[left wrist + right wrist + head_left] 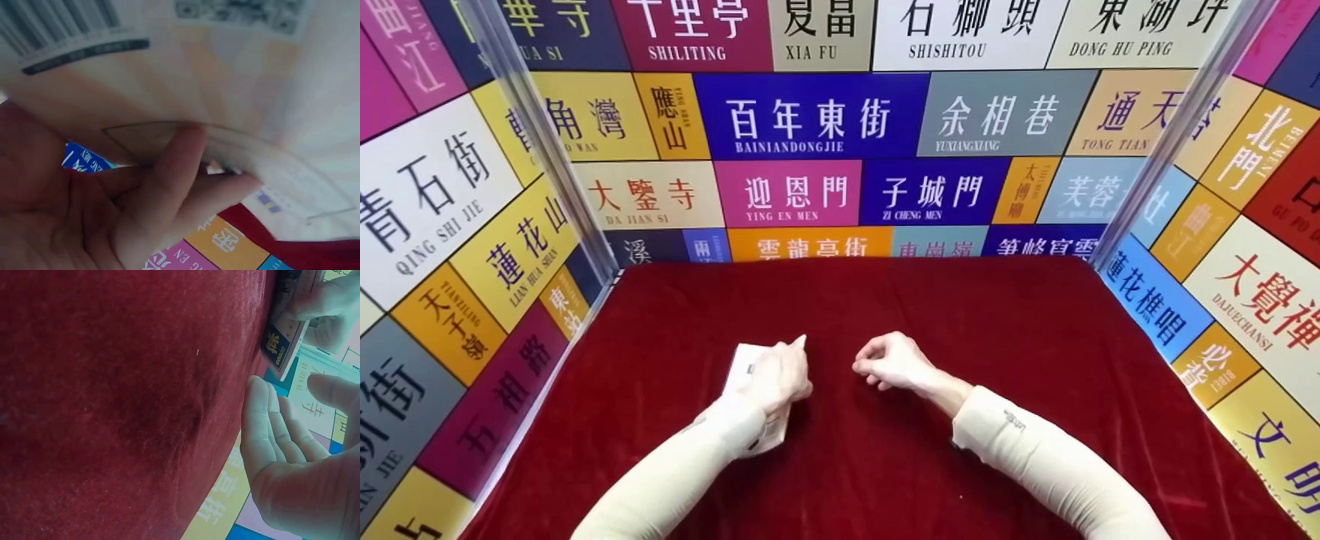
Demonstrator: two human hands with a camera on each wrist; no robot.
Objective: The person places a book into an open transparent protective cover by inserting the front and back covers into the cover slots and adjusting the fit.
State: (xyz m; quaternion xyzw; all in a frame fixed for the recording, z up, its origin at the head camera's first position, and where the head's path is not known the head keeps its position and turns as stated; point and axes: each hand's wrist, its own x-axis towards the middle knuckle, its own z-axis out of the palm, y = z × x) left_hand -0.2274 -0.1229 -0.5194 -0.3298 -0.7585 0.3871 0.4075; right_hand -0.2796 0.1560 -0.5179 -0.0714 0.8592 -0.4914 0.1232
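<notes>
My left hand (784,375) grips a flat pale printed box (744,360) near the middle of the red-covered table. In the left wrist view, the box (242,84) fills the upper part, with a barcode (62,25) and a QR code (242,14); a curved outline runs along its lower part, where my fingers (180,163) press. The right wrist view shows a dark face of the box (277,340) with yellow lettering. Just right of it, my right hand (896,362) holds nothing, fingers loosely bent and thumb apart.
A dark red velvet cloth (960,300) covers the table. Upright panels with colourful sign prints (810,116) surround it at the back, left and right. Clear corner posts (1162,142) stand between the panels.
</notes>
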